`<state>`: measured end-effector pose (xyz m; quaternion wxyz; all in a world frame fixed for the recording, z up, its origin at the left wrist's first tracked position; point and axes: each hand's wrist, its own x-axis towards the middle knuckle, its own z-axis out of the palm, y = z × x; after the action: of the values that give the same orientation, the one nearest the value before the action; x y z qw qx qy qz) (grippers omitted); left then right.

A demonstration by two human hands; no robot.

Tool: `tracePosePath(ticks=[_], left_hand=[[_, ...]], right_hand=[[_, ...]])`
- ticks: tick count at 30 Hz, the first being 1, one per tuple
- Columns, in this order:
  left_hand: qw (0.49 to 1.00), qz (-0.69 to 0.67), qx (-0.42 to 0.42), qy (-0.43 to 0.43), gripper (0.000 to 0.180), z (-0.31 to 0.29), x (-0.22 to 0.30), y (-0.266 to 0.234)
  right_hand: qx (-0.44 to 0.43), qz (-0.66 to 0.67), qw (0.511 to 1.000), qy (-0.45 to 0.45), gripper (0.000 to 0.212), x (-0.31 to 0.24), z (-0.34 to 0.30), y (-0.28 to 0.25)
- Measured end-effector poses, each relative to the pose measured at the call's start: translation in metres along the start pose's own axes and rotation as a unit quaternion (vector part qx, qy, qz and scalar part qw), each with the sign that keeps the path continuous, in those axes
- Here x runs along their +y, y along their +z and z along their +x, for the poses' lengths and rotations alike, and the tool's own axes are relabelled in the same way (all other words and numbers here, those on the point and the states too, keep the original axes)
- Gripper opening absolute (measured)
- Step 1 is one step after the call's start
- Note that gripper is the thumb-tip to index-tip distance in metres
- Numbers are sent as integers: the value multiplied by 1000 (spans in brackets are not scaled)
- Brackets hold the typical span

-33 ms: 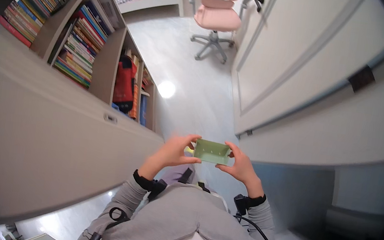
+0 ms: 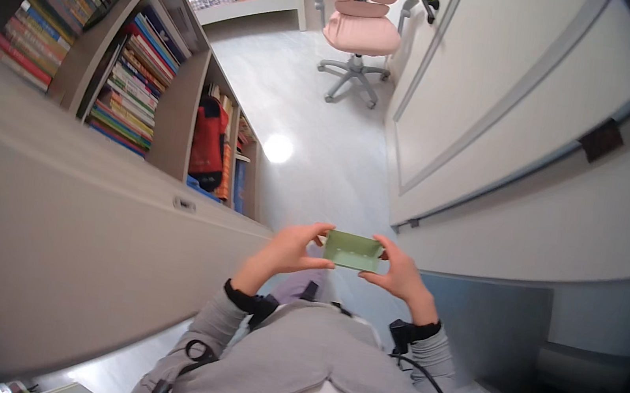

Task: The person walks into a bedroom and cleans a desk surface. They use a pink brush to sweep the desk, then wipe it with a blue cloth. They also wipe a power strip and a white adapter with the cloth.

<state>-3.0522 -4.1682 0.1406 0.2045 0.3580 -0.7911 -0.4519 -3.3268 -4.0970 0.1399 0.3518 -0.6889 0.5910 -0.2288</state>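
Note:
A small green rectangular box (image 2: 353, 251) with an open top is held in front of my body, above the floor. Its inside faces me, and small pale spots show low down in it; I see no contents. My left hand (image 2: 288, 252) grips the left end, thumb at the near edge and fingers at the far edge. At the right end, my right hand (image 2: 403, 276) has the same kind of hold. Black straps circle both wrists over grey sleeves.
On the left, a bookshelf (image 2: 174, 118) holds rows of books and a red-and-black bag (image 2: 209, 143). A white door (image 2: 497, 85) stands to the right. Further ahead are a pink swivel chair (image 2: 360, 34) and a bed (image 2: 257, 2). A pale panel (image 2: 87, 238) spans the near left.
The view has shifted slightly, and the green box appears tilted a little differently, with its pale spots lower inside. Both hands keep their hold.

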Motion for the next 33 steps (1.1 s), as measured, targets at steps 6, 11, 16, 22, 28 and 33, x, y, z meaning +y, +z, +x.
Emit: tracePosePath(ticks=[6, 11, 16, 22, 28, 33], left_hand=[[997, 4, -56, 48, 76, 117, -26, -33], [976, 31, -178, 122, 77, 204, -20, -24], [910, 26, -340, 236, 79, 269, 15, 56], [807, 43, -475, 349, 76, 250, 113, 199], [730, 75, -540, 412, 78, 160, 230, 397], [691, 17, -560, 457, 81, 69, 308, 529]], right_hand=[[68, 12, 996, 56, 81, 15, 60, -41], [158, 1, 977, 140, 83, 23, 56, -71], [221, 36, 927, 300, 84, 41, -29, -80], [394, 58, 842, 364, 80, 33, -195, -56], [495, 123, 751, 419, 80, 65, -411, -14], [571, 66, 684, 449, 83, 64, -563, 11]])
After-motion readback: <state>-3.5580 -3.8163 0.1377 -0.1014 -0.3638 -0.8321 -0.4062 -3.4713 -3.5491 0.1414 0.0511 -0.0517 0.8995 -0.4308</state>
